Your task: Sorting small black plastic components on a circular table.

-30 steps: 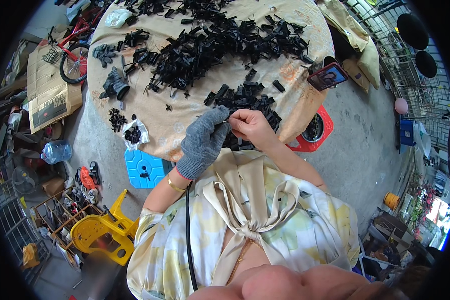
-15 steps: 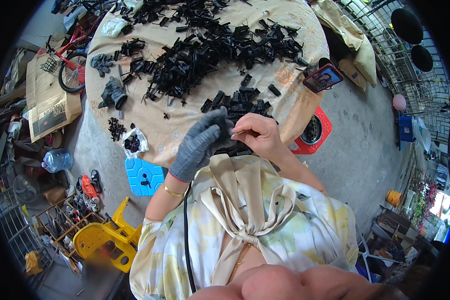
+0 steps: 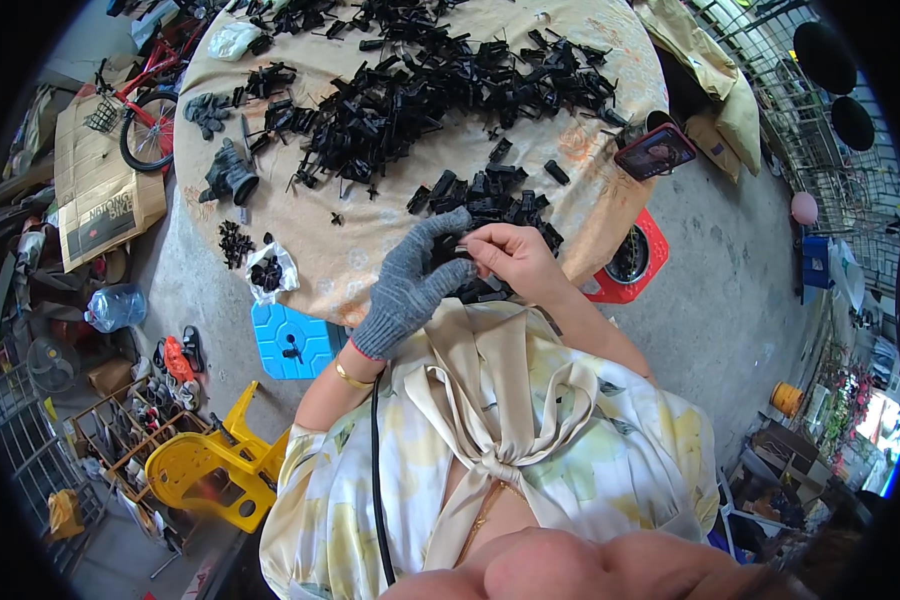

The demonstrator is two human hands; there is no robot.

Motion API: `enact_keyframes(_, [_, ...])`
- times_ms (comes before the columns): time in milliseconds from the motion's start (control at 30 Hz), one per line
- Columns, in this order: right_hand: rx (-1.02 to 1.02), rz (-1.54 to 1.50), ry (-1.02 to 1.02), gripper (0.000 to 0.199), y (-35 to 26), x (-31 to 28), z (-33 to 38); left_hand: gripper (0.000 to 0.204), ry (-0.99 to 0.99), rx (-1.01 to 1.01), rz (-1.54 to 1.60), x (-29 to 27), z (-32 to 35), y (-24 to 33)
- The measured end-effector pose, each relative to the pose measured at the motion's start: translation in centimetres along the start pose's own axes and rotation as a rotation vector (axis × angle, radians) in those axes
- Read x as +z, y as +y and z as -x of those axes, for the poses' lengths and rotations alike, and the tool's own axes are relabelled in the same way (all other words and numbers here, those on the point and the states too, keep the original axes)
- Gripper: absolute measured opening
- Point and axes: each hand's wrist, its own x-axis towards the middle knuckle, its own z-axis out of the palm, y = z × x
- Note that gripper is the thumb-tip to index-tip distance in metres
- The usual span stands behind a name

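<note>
My left hand [image 3: 410,285], in a grey knitted glove, is over the near edge of the round table, its thumb and fingers spread apart. Black plastic shows in the gap between them; whether the hand touches it I cannot tell. Close against its fingertips is my bare right hand [image 3: 518,262], thumb and forefinger pinched together. A tiny pale, shiny bit sticks out of that pinch, too small to name. Just beyond both hands lies a small heap of black plastic parts [image 3: 490,195], with more of them near my lap.
A large pile of black parts [image 3: 370,130] covers the table's middle. Grey gloves [image 3: 232,172] and a white bag of small black pieces [image 3: 270,273] lie left. A phone [image 3: 655,152] stands at the right edge. Blue [image 3: 292,340] and red [image 3: 653,250] stools flank the table.
My left hand's fingers have spread away from the thumb, where they were closed together before. My right hand stays pinched beside them. The view has shifted slightly.
</note>
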Motion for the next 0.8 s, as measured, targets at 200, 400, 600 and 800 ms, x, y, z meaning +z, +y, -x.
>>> enact_keyframes(200, [0.016,0.124,-0.039,0.014,-0.1,-0.1,-0.1,0.036,0.056,0.021,-0.029,0.0,0.0,-0.2])
enact_keyframes(400, [0.054,-0.008,0.016,0.014,0.3,0.7,-0.2,0.026,0.170,0.336,-0.495,0.0,-0.1,-1.1])
enact_keyframes(600, [-0.012,0.155,0.039,0.011,2.6,-2.2,-1.5,0.035,0.056,0.529,-1.022,-0.1,-1.4,-0.5])
enact_keyframes(800, [-0.172,0.796,0.676,0.012,5.0,-13.7,-6.6,0.043,0.170,0.272,-0.770,-1.3,-2.2,-3.7])
